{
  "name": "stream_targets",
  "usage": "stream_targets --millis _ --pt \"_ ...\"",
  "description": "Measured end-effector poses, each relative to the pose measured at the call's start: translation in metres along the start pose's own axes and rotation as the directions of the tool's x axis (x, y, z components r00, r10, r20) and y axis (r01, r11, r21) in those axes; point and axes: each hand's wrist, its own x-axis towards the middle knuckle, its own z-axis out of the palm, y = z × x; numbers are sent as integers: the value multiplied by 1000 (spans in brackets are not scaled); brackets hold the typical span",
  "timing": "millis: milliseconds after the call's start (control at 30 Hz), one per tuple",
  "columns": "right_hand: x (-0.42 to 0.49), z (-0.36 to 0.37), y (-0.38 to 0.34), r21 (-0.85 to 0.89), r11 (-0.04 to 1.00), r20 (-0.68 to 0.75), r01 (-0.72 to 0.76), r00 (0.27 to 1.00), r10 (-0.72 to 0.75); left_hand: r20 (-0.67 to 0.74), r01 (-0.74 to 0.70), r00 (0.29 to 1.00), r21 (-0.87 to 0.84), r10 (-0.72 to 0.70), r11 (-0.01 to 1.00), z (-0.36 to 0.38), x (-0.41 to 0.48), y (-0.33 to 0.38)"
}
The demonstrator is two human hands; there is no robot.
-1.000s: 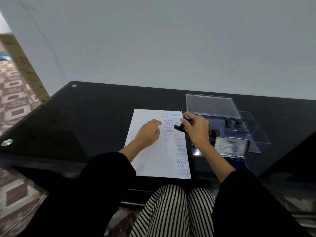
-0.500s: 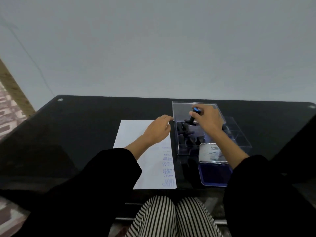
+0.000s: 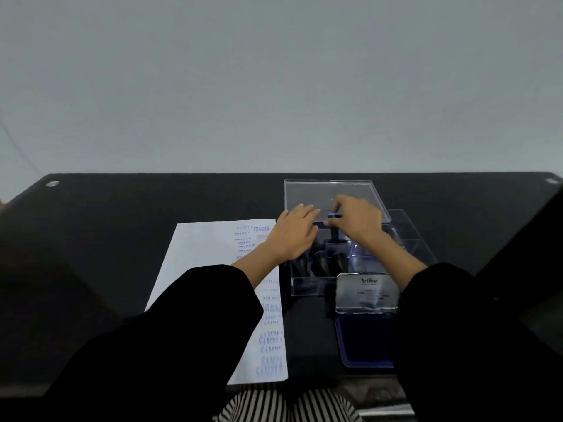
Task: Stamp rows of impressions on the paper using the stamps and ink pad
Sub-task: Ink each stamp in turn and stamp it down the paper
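A white paper lies on the black table, with a column of blue impressions down its right side. To its right stands a clear plastic box holding several black stamps. My right hand pinches a black stamp with a blue top upright over the box. My left hand rests flat at the box's left edge, fingers extended, touching the stamp area. The ink pad lies open in front of the box, its silver lid tilted up.
The box's clear lid stands open behind it, near the grey wall. The black glass table has metal studs at both far corners. My striped trousers show below the near table edge.
My right hand carried the blue-topped stamp from the paper to over the box. My left hand left the paper and moved right to the box's edge. The camera view shifted.
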Motion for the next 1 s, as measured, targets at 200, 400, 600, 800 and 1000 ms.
stream_targets --millis 200,400,600,800,1000 --pt "8 8 0 -178 983 -5 31 999 -32 -18 -21 1000 18 21 1000 5 0 -5" --pt "5 11 -5 -308 948 -12 74 997 -81 -13 -19 1000 -36 19 999 4 -3 -4" --pt "5 12 -7 -310 946 12 93 996 -94 -11 -15 1000 -47 15 999 3 -5 -3" --pt "7 18 -11 -202 973 -19 107 993 -113 -14 -17 1000 -48 16 999 4 -5 -3" --pt "9 23 -22 -187 977 9 104 995 -104 -30 3 1000 -101 -6 995 4 -6 -2"
